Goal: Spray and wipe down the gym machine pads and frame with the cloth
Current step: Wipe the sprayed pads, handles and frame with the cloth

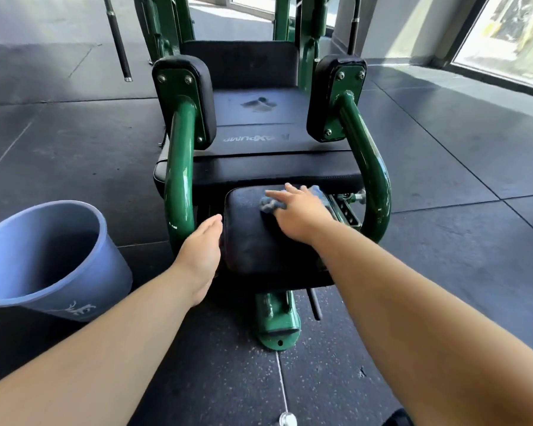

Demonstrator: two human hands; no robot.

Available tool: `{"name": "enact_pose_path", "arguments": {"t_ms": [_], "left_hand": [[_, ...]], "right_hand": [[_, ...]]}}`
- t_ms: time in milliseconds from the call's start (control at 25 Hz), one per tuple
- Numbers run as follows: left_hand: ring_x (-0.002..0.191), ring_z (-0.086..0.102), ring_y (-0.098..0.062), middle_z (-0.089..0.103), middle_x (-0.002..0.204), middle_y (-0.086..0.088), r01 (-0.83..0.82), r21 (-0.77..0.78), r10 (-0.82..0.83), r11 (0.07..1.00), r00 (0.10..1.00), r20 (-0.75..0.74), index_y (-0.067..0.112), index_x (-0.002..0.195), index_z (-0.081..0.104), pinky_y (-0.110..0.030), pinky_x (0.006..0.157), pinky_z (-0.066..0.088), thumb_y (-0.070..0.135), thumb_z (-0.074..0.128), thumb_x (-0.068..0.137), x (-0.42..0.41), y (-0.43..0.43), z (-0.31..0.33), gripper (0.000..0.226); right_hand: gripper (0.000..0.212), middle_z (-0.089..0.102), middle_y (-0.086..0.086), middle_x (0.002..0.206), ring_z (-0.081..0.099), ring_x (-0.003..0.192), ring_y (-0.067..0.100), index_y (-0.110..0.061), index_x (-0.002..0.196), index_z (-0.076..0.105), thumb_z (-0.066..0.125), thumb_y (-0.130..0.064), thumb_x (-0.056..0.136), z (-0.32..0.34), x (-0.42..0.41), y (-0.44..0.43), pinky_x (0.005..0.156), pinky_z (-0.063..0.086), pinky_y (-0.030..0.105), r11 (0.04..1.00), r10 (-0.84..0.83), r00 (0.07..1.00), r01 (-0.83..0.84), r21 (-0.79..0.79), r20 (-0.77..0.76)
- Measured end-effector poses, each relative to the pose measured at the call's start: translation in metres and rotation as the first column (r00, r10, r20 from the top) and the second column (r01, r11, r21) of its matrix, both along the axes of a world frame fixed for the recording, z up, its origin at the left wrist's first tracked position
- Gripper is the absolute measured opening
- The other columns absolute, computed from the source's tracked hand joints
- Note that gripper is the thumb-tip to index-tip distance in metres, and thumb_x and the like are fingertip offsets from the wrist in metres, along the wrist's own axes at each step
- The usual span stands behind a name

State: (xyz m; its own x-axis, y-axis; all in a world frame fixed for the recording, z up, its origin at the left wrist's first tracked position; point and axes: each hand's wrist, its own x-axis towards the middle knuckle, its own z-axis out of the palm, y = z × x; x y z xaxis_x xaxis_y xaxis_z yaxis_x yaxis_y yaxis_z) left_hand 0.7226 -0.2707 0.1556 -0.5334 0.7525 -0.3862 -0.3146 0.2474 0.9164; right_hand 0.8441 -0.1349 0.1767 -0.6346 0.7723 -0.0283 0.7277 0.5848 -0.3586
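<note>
Right hand (300,212): fingers slightly spread, pressed flat on cloth (271,205).
Cloth: lay on front pad (259,247), at its far right part.
Left hand (204,250): fingers straight, together, touched pad's left edge.

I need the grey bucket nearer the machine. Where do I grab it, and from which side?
Take the bucket by its rim on the side nearest the left hand, coming down from above, fingers inside, thumb outside. No handle shows, its mouth is open, and its wall looks too wide to clasp.
</note>
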Motion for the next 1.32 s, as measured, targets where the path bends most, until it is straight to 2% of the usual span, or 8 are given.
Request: {"name": "enact_pose_path", "arguments": {"t_ms": [200, 360, 440, 600, 760, 1040, 1200, 1320], "left_hand": [[0.119, 0.047, -0.008, 0.049, 0.134, 0.004, -0.002, -0.009, 0.002, 1.000, 0.999, 0.042, 0.013, 0.142, 0.040, -0.025, 0.103, 0.035, 0.024, 0.033, 0.104, 0.006, -0.003, 0.014, 0.040], [0.111, 0.043, -0.004, 0.049, 0.116, 0.010, -0.001, 0.002, 0.001, 1.000, 0.998, 0.068, 0.015, 0.139, 0.043, -0.025, 0.102, 0.031, 0.027, 0.032, 0.104, 0.001, 0.001, 0.007, 0.039], [0.113, 0.044, -0.006, 0.051, 0.120, 0.010, -0.030, -0.008, 0.031, 1.000, 0.998, 0.058, 0.016, 0.138, 0.046, -0.027, 0.104, 0.032, 0.032, 0.034, 0.103, -0.002, 0.005, -0.002, 0.040], [0.105, 0.053, -0.005, 0.058, 0.120, 0.009, -0.082, -0.004, 0.082, 0.997, 0.996, 0.033, 0.023, 0.129, 0.053, -0.024, 0.093, 0.040, 0.035, 0.036, 0.101, -0.008, 0.016, -0.011, 0.036], [0.127, 0.041, -0.004, 0.047, 0.139, 0.012, -0.038, -0.022, 0.035, 0.999, 0.992, -0.124, 0.022, 0.138, 0.047, -0.028, 0.112, 0.027, 0.035, 0.040, 0.101, -0.005, 0.018, -0.011, 0.041], [0.129, 0.030, 0.003, 0.033, 0.148, 0.019, -0.034, -0.053, 0.026, 0.998, 0.988, -0.155, 0.029, 0.146, 0.034, -0.028, 0.116, 0.017, 0.036, 0.034, 0.102, 0.011, 0.002, -0.021, 0.045], [0.135, 0.028, 0.000, 0.033, 0.147, 0.021, -0.005, -0.118, -0.014, 0.993, 0.987, -0.158, 0.034, 0.145, 0.034, -0.036, 0.118, 0.018, 0.042, 0.033, 0.099, 0.020, -0.012, -0.019, 0.046], [0.132, 0.040, -0.005, 0.045, 0.141, 0.021, 0.012, -0.197, -0.051, 0.980, 0.979, -0.195, 0.044, 0.135, 0.046, -0.039, 0.114, 0.029, 0.059, 0.041, 0.081, 0.022, -0.024, -0.019, 0.055]], "right_hand": [[0.035, 0.057, 0.003, 0.127, 0.045, 0.122, 0.022, -0.015, 0.125, 0.059, 0.052, -0.010, 0.092, 0.009, 0.025, -0.054, 0.103, 0.027, 0.026, 0.849, 0.513, 0.841, -0.527, -0.047, -0.173], [0.045, 0.040, 0.006, 0.146, 0.029, 0.136, 0.035, -0.024, 0.142, 0.043, 0.043, -0.018, 0.097, 0.003, 0.014, 0.038, 0.109, 0.021, 0.036, 0.998, 0.007, 0.995, 0.000, -0.065, 0.100], [0.054, 0.033, 0.003, 0.151, 0.028, 0.137, 0.033, -0.032, 0.147, 0.031, 0.040, -0.020, 0.095, -0.008, -0.034, 0.036, 0.112, 0.023, 0.041, 1.000, 0.022, 0.991, -0.023, 0.008, 0.133], [0.041, 0.055, -0.005, 0.134, 0.044, 0.124, 0.018, -0.024, 0.129, 0.057, 0.047, -0.013, 0.091, -0.004, -0.048, -0.001, 0.103, 0.029, 0.025, 0.957, 0.283, 0.957, -0.286, -0.042, -0.062], [0.041, 0.061, 0.005, 0.126, 0.054, 0.116, 0.030, -0.022, 0.128, 0.057, 0.046, -0.010, 0.091, -0.004, 0.027, 0.054, 0.092, 0.041, 0.029, 0.980, -0.169, 0.986, 0.169, -0.108, 0.009], [0.015, 0.056, 0.011, 0.101, 0.055, 0.083, 0.023, -0.016, 0.101, 0.054, 0.044, -0.026, 0.096, -0.014, 0.067, 0.025, 0.074, 0.047, 0.035, 0.653, -0.644, 0.750, 0.440, -0.617, -0.147], [0.024, 0.051, 0.008, 0.064, 0.044, 0.053, 0.021, 0.003, 0.079, 0.051, 0.036, -0.013, 0.090, -0.008, 0.100, -0.019, 0.064, 0.048, 0.031, 0.246, -0.879, 0.475, 0.377, -0.893, -0.041], [0.024, 0.047, 0.002, 0.058, 0.041, 0.044, 0.016, -0.019, 0.077, 0.051, 0.033, -0.008, 0.089, -0.005, 0.107, -0.065, 0.057, 0.045, 0.029, 0.241, -0.929, 0.341, 0.263, -0.934, -0.144]]}}
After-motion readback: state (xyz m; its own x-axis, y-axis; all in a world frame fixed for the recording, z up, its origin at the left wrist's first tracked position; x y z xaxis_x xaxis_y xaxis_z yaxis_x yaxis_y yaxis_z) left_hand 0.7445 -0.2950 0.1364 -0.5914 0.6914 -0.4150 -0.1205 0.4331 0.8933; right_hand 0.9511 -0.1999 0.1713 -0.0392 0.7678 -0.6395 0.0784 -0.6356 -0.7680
